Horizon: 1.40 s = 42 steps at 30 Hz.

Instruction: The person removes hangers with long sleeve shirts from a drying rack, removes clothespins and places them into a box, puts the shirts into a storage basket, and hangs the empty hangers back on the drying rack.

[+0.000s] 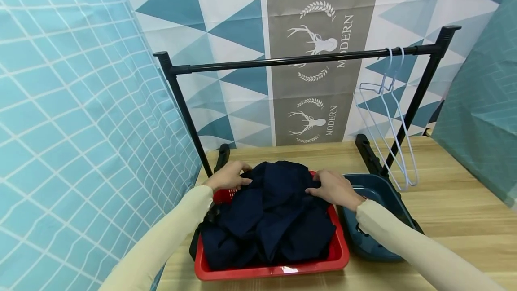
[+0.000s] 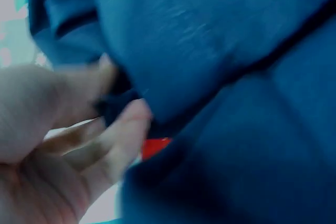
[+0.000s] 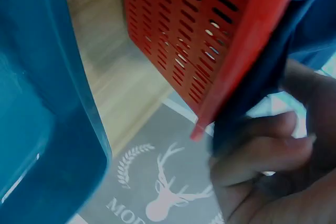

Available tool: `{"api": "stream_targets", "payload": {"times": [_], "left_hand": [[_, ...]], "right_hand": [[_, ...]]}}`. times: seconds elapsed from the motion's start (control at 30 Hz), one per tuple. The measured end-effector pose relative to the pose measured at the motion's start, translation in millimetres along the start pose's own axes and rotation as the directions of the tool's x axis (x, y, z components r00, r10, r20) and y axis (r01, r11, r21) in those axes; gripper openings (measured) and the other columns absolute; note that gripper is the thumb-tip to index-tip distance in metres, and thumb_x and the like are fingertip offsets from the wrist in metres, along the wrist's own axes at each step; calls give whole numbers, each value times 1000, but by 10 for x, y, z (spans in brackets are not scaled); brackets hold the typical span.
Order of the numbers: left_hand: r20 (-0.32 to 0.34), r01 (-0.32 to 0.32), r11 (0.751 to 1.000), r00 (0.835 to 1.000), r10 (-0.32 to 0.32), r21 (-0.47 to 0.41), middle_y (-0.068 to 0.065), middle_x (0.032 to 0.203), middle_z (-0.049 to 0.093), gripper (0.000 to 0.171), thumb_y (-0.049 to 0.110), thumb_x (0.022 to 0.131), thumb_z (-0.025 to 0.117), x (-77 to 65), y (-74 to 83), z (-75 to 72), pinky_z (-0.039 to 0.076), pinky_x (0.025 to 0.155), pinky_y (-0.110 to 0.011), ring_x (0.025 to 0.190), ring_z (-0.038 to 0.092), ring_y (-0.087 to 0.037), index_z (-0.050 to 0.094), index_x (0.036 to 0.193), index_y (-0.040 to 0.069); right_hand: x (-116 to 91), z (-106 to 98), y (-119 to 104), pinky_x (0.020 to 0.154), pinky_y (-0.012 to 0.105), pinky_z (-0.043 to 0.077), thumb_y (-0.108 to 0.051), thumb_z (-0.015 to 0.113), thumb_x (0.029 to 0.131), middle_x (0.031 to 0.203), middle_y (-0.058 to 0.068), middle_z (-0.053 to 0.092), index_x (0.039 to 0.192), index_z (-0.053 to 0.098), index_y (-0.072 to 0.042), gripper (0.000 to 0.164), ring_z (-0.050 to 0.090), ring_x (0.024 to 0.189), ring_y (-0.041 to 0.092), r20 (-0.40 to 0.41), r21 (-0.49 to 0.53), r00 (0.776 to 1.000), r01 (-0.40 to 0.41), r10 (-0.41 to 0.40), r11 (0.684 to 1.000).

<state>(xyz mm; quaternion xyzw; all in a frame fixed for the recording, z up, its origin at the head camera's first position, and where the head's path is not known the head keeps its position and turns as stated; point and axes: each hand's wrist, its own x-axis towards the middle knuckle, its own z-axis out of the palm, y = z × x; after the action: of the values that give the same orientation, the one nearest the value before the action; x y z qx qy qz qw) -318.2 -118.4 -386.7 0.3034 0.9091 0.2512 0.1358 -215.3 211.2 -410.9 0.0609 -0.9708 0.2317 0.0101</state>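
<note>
A dark navy garment (image 1: 278, 214) lies bunched in a red plastic basket (image 1: 343, 255); its exact kind is hidden by the folds. At its far left edge my left hand (image 1: 230, 176) pinches the cloth between thumb and fingers, which the left wrist view shows blurred, with the navy fabric (image 2: 210, 40) filling the right side. My right hand (image 1: 333, 188) holds the far right part of the garment. Seen from the right wrist, the fingers of that hand (image 3: 268, 166) curl at the cloth beside the basket's slotted wall (image 3: 178, 35).
A dark blue basin (image 1: 387, 199) stands right of the basket, partly under my right forearm. Behind them a black clothes rack (image 1: 266, 63) spans the wooden table (image 1: 456, 183). White hangers (image 1: 387, 102) hang at the bar's right end. Patterned cloth covers the walls.
</note>
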Motion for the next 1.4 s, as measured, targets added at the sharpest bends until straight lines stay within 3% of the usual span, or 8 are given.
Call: {"api": "stream_targets", "payload": {"times": [0.13,0.33,0.5,0.67,1.0,1.13,1.3,1.4], "left_hand": [[-112,-36,999,993,35,0,-7,92,71,11,4,97,70,-44,31,-12,56,62,-29,65,69,-21,75,107,5],[-113,-181,982,978,174,-56,-3,83,71,10,2,97,69,-429,81,-213,57,65,-30,69,69,-19,72,105,6],[27,-340,939,940,339,45,5,86,68,16,0,93,74,-953,96,-200,56,67,-29,71,64,-7,73,96,15],[174,-415,893,905,387,172,6,95,71,16,-1,93,73,-1143,85,122,55,78,-24,87,64,-4,76,97,15],[473,-311,879,873,116,360,0,143,60,37,7,103,61,-1087,82,462,47,104,-26,132,56,-14,66,139,13],[467,-271,837,884,21,475,3,154,50,48,9,104,58,-1096,74,519,38,113,-28,142,45,-14,53,151,16],[417,-329,735,906,70,593,1,155,49,51,10,103,58,-1048,24,554,37,115,-32,142,45,-16,50,153,15],[417,-328,747,906,74,578,0,155,49,51,8,103,57,-1031,-15,534,35,116,-33,143,45,-17,50,153,13]], "right_hand": [[61,37,8,59,33,46,-16,76,92,76,-1,63,84,70,-11,10,53,60,14,-33,37,995,92,-90,995],[-89,-134,-25,57,29,41,-14,68,97,72,-4,54,93,60,-14,8,47,58,11,-141,148,966,238,-217,960],[-426,-183,-25,57,23,39,-8,73,88,86,-10,51,92,57,-22,22,44,65,3,-232,-6,808,556,-542,831],[-656,45,35,62,20,40,-4,74,83,87,-15,47,88,54,-26,30,39,75,2,-54,-149,687,712,-724,686],[-655,233,-9,65,21,44,-29,72,98,83,-13,57,96,67,-20,10,44,76,5,255,-122,792,595,-554,794],[-679,249,-16,80,33,51,-42,68,99,94,-5,67,110,71,-11,33,57,85,12,282,-268,778,626,-562,732],[-682,332,-30,94,44,49,-41,71,97,116,5,73,119,74,-8,41,64,103,23,248,-472,778,617,-577,629],[-659,347,-35,93,44,49,-40,72,95,116,4,73,119,74,-9,39,64,102,23,244,-483,778,615,-579,623]]}}
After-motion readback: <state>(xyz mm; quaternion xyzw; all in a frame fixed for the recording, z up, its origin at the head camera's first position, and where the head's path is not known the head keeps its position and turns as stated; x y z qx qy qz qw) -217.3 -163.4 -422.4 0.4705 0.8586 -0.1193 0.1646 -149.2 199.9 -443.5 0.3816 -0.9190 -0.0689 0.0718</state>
